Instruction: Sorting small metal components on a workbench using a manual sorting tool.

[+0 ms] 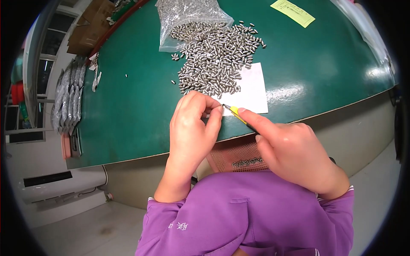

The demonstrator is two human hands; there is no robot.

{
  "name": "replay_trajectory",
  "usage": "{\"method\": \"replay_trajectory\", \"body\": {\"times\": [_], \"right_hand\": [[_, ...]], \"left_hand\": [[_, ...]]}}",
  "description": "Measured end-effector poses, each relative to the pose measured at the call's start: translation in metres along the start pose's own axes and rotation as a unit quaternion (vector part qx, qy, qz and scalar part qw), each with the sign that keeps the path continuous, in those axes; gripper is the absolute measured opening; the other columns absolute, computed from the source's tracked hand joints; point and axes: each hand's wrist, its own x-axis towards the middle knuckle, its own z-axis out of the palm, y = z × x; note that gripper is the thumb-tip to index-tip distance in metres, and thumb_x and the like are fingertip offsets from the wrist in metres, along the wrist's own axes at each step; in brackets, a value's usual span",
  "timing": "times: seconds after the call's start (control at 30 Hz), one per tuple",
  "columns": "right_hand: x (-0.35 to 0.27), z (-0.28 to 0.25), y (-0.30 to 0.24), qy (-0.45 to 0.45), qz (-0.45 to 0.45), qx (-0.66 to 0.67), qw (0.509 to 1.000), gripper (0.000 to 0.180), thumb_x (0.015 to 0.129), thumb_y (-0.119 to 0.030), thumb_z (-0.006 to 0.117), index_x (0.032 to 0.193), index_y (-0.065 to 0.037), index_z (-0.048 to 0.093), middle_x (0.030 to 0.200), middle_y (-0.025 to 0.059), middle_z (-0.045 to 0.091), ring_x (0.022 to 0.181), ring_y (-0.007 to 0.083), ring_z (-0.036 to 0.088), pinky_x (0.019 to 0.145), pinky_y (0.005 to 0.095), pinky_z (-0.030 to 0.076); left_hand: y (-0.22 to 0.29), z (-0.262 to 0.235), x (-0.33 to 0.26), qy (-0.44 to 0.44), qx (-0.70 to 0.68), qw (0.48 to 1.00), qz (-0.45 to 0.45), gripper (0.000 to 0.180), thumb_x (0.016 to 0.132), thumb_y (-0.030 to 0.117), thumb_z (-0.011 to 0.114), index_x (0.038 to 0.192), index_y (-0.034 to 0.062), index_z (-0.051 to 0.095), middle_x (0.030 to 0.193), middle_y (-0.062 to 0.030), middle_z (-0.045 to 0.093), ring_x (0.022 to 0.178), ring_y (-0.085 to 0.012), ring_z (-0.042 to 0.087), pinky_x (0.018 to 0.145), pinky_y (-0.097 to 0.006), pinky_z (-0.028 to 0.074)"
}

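My left hand (193, 121) is closed in a pinch, thumb against index finger, at the near edge of the pile. A small metal piece (222, 105) shows at those fingertips, mostly hidden. My right hand (294, 147) grips a slim yellow-and-black utility knife (235, 112), index finger stretched along its handle. The knife's metal tip meets the piece at the left fingertips. Just beyond both hands lies a heap of small silvery, spindle-shaped metal parts (213, 59), partly over a white sheet of paper (255, 89).
A clear plastic bag (188, 13) spills more parts at the back of the green table (132, 106). A yellow note (293, 12) lies at the far right. Below the table's front edge, a pink mesh basket (222, 155) holds some parts. Filled bags (68, 96) are stacked at the left.
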Motion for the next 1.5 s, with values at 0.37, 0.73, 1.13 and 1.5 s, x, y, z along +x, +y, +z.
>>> {"method": "replay_trajectory", "body": {"times": [0.37,0.73,1.13,1.5], "right_hand": [[-0.012,0.020,0.011,0.106,-0.004,0.075,0.991,0.053,0.089,-0.004,0.062,0.141,-0.010,0.057,0.071,0.0149,0.066,0.061,0.0318,0.067,0.059,0.0435,0.055],[-0.009,0.019,0.005,0.059,0.025,0.053,0.997,0.057,0.087,0.001,0.060,0.143,-0.012,0.057,0.078,0.0173,0.068,0.063,0.0336,0.066,0.061,0.0432,0.054],[-0.010,0.023,0.005,0.061,0.015,0.031,0.998,0.060,0.087,0.001,0.061,0.145,-0.012,0.055,0.075,0.0160,0.066,0.061,0.0326,0.065,0.059,0.0428,0.053],[0.000,0.005,-0.002,0.039,-0.022,-0.019,0.999,0.055,0.087,-0.001,0.062,0.141,-0.010,0.058,0.062,0.0118,0.059,0.054,0.0299,0.062,0.054,0.0423,0.051]], "left_hand": [[-0.002,0.003,0.007,0.010,0.034,0.999,0.015,0.011,0.083,0.003,0.075,0.089,0.0047,0.066,0.085,-0.0065,0.061,0.079,-0.0249,0.062,0.069,-0.038,0.051],[0.002,0.002,0.005,-0.008,0.034,0.999,-0.008,0.011,0.082,0.003,0.073,0.084,0.0040,0.063,0.081,-0.0073,0.060,0.075,-0.0253,0.060,0.066,-0.039,0.050],[0.001,0.004,0.005,-0.017,0.019,1.000,0.000,0.009,0.081,0.002,0.071,0.084,0.0036,0.062,0.082,-0.0076,0.060,0.076,-0.0266,0.060,0.066,-0.039,0.050],[0.002,0.000,0.006,-0.020,0.010,1.000,0.000,0.010,0.082,0.001,0.070,0.083,0.0030,0.060,0.082,-0.0088,0.060,0.079,-0.0293,0.060,0.069,-0.040,0.049]]}}
